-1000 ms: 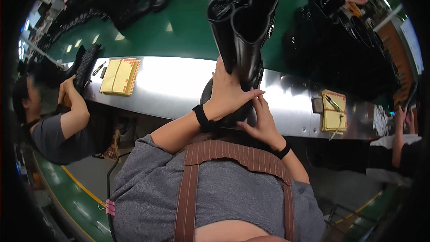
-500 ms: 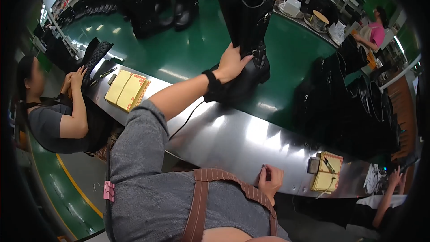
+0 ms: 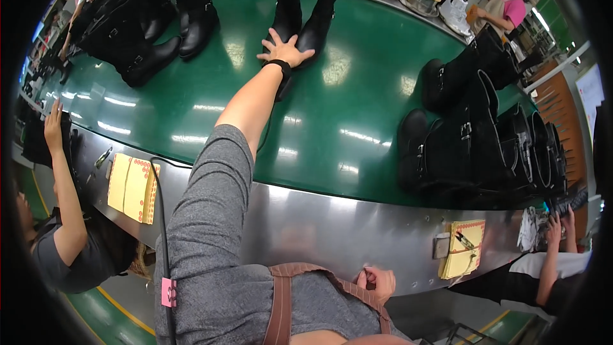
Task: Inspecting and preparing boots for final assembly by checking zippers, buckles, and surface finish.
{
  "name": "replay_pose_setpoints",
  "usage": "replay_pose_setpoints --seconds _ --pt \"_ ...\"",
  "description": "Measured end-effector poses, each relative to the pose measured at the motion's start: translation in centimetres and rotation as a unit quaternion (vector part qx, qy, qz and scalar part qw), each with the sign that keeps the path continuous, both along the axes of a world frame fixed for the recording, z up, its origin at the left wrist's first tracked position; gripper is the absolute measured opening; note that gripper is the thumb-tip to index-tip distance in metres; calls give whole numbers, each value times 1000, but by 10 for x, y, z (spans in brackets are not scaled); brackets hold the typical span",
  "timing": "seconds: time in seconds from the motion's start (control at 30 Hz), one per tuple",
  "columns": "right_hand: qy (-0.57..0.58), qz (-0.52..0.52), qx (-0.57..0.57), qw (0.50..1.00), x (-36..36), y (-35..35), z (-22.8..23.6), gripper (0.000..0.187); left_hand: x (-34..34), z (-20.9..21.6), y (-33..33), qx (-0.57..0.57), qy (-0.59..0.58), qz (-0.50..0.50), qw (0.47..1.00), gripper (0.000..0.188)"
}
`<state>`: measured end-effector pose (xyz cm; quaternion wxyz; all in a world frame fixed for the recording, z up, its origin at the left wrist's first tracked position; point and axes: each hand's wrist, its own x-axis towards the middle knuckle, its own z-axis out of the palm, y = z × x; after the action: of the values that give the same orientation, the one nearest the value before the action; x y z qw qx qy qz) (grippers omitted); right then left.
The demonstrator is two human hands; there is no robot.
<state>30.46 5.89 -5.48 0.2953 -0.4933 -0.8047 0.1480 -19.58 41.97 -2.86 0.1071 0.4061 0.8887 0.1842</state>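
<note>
Your left hand [image 3: 283,50] lies spread flat, grip open, touching the black boots [image 3: 300,9] on the far green belt [image 3: 332,121]; your right hand [image 3: 378,282] curls shut, empty, near the bench [image 3: 306,230].

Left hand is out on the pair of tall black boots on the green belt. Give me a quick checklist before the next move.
1. Left hand in contact with the pair of tall black boots: ok, palm rests on the feet, fingers spread.
2. Firm grip: not ok, flat hand, nothing grasped.
3. Boots upright: ok.
4. Right hand free: cannot tell, closed loosely at the metal ledge; any contents hidden.
5. Green belt bare around the pair: ok, other boots stand apart.
6. Co-worker's hand away from the reach: ok.
</note>
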Motion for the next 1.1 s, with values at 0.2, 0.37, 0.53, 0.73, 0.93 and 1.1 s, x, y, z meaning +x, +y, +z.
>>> replay_pose_setpoints --seconds 0.2,0.37,0.53,0.73,0.93,1.1 --pt "12 -29 17 999 -9 3 10 17 12 1 -10 -78 20 -15 997 94" --pt "2 -37 27 999 -6 0 5 18 28 -3 5 12 41 39 998 84" --pt "-1 -47 22 999 -10 -7 5 19 -2 -13 59 65 107 29 992 85" --pt "-31 -28 18 999 -7 0 15 16 -27 -16 54 -63 141 -74 985 95" --pt "-14 -46 13 999 -4 5 27 14 138 74 -60 288 -7 -389 875 39" --pt "1 -47 5 999 1 -4 29 12 297 113 -203 347 -23 -552 758 28"
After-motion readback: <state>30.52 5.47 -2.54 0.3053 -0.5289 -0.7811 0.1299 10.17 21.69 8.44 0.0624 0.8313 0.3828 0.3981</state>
